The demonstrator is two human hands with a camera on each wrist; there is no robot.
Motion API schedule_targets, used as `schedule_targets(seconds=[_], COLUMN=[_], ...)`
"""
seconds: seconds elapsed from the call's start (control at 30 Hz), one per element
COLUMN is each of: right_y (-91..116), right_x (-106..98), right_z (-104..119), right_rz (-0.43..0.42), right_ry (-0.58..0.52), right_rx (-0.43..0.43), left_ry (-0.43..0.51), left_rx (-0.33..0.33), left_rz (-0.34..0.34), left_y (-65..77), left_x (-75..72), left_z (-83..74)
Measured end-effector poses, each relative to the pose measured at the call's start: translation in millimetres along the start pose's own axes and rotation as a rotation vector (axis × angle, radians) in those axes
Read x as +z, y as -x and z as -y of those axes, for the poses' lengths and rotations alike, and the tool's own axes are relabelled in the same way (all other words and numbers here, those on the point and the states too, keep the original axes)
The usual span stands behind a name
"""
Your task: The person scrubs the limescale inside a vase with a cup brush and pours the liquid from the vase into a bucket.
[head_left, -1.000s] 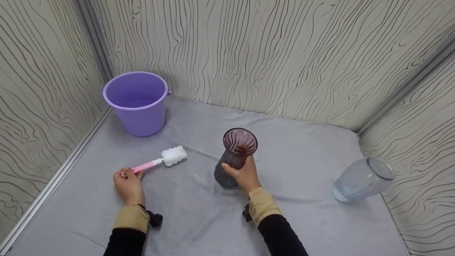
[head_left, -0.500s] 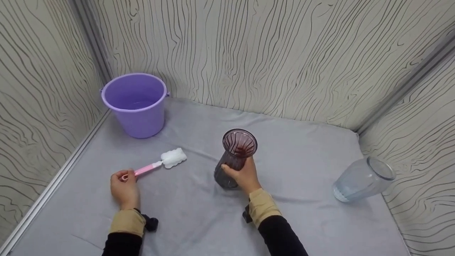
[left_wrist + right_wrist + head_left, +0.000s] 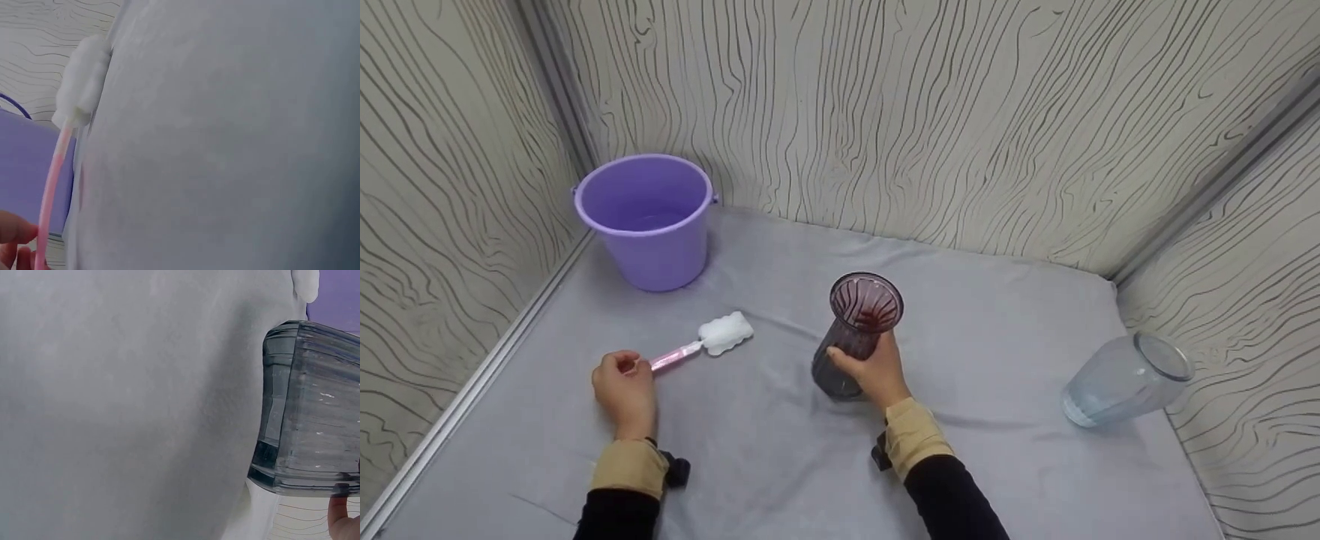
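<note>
Between the fingertips of my left hand (image 3: 625,390) is the end of a sponge bottle brush's pink handle (image 3: 50,194). The brush's white sponge head (image 3: 726,333) points away to the right, low over the cloth. My right hand (image 3: 877,371) grips a purple-tinted glass vase (image 3: 840,341) around its middle, thumb in front. The vase leans slightly, its flared ribbed mouth up and toward the right. In the right wrist view its thick, bluish-grey base (image 3: 275,405) shows close over the cloth, with a fingertip (image 3: 340,517) at its side.
A purple bucket (image 3: 664,259) stands at the back left near the wall. On the right is a clear glass jar (image 3: 1117,382) with a bluish lower part. Grey cloth (image 3: 765,457) covers the table, and patterned panels (image 3: 885,112) enclose it.
My left hand has shifted slightly left along the brush handle, and its fingers have changed position at the handle's end. My right hand and the vase stay in place.
</note>
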State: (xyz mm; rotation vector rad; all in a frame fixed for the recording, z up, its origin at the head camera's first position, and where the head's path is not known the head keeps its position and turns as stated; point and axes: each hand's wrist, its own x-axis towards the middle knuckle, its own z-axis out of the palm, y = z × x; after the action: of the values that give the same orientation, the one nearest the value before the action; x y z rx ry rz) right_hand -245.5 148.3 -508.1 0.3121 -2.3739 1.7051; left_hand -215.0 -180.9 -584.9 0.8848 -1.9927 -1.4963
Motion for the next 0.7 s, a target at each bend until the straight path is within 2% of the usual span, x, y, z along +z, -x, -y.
schedule_targets(seconds=[0.17,0.23,0.43,0.47,0.7], right_y=[-0.6,-0.7,-9.9,-11.4,-10.1], right_x=[0.1,0.2,2.6,3.0,2.7], right_z=[0.3,0.9,-35.6,-41.7,-44.8], right_rz=[0.002,0.003,0.004,0.005,0.011], right_ry=[-0.005,0.001,0.009,0.007,0.007], right_rx=[0.011,0.016,-0.008,-0.013,-0.019], left_ry=[-0.020,-0.063,-0.258,-0.265,-0.261], left_rx=[0.046,0.052,0.074,0.081,0.138], left_rz=[0.004,0.011,0.040,0.051,0.126], left_y=[1.5,2.2,4.6,5.0,7.6], left_x=[0.7,-0.3,-0.6,-0.1,3.7], left_z=[-3.0,-2.6,-4.1,-5.1,-8.9])
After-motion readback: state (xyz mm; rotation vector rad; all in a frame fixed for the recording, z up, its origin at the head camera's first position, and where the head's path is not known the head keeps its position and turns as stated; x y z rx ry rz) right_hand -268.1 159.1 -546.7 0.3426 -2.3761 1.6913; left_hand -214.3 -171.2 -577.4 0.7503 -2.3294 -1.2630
